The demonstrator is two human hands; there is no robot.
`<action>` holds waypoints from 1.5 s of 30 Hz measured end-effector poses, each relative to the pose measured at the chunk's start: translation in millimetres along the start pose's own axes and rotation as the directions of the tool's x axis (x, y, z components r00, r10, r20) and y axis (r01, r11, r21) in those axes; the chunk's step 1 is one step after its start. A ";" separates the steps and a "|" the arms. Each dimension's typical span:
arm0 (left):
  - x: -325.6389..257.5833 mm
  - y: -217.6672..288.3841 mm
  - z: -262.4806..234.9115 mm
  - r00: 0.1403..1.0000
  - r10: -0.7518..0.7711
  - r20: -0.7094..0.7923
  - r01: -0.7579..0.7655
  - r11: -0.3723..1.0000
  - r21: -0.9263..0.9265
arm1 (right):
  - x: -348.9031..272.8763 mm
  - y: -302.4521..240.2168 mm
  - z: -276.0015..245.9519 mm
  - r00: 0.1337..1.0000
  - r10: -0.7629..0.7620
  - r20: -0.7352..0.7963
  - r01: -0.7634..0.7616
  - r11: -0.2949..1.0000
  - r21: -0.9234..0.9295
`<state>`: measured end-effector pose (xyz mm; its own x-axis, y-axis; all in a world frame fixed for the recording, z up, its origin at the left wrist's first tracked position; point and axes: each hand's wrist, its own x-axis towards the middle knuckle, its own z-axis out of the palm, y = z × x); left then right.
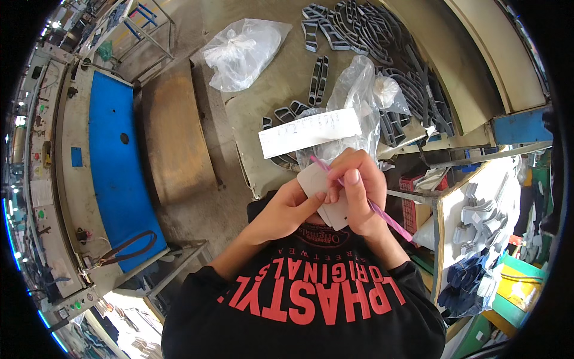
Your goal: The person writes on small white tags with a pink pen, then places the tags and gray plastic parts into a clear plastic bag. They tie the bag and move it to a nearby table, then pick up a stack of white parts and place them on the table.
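My left hand [286, 212] pinches a small stack of white cards [312, 178] with rounded corners, held in front of my chest. My right hand [362, 186] is closed around a slim pink pen [390, 221], which slants across the cards with one end past their upper edge. The fingertips of both hands meet over the cards and hide part of them. Just beyond lies a long white paper sheet [311, 133] with rows of marks, resting on a clear plastic bag [354, 81] and dark moulded pieces [317, 81].
The table [248, 128] also carries a knotted plastic bag [245, 54] and a heap of dark curved parts [362, 30]. To the left stand a brown board [176, 131] and a blue-topped machine [113, 161]. Grey and navy pieces [472, 284] fill a rack at right.
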<state>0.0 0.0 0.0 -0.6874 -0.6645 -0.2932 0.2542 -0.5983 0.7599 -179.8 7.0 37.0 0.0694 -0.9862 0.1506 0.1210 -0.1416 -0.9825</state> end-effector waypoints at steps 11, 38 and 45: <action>-13.1 -6.1 7.3 0.999 -0.028 -0.038 0.019 0.976 -0.216 | -7.3 9.9 -0.6 0.996 -0.079 0.031 0.082 0.991 -0.107; -27.0 27.5 7.8 0.999 0.031 0.025 -0.034 0.992 0.120 | 3.6 0.3 12.4 0.885 -0.419 0.202 0.464 0.754 -0.466; -22.4 27.9 8.5 0.999 0.052 -0.009 -0.051 0.997 0.058 | 9.4 -0.3 12.0 0.904 -0.364 0.223 0.427 0.737 -0.524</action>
<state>16.7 2.0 32.7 -0.6673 -0.6985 -0.2585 0.2494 -0.5367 0.8061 -167.2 -1.2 40.0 0.2398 -0.8206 0.5187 -0.3999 -0.5704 -0.7174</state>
